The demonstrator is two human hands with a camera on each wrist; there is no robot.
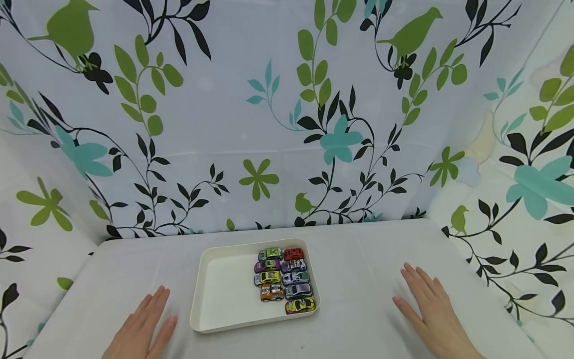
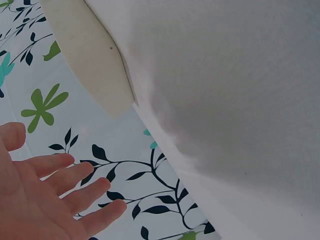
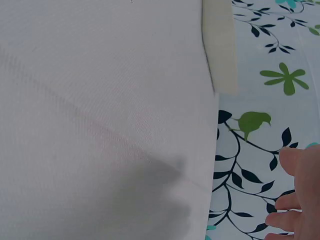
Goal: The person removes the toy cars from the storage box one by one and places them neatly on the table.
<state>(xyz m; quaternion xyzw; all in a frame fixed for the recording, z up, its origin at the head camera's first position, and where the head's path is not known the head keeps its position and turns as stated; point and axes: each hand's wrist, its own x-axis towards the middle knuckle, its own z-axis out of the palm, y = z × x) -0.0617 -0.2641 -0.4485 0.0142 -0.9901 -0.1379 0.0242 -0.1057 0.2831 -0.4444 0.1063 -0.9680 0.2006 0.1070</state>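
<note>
A shallow white tray (image 1: 224,289) lies slightly turned on the white table. In its right part stand several small toy cars in two columns, among them a red car (image 1: 293,254), an orange car (image 1: 271,292) and a yellow car (image 1: 300,305). My left hand (image 1: 141,326) is to the left of the tray, fingers straight and apart from it. On the far side, my right hand (image 1: 432,314) is spread well to the right of the tray. Both wrist views show the left hand (image 2: 55,195) and right hand (image 3: 300,195) holding nothing.
The white table (image 1: 358,279) ends at a back wall hung with leaf-and-bird patterned cloth (image 1: 215,124). Similar cloth hangs along the left and right sides. A beige strip (image 2: 92,55) runs by the table edge in the left wrist view.
</note>
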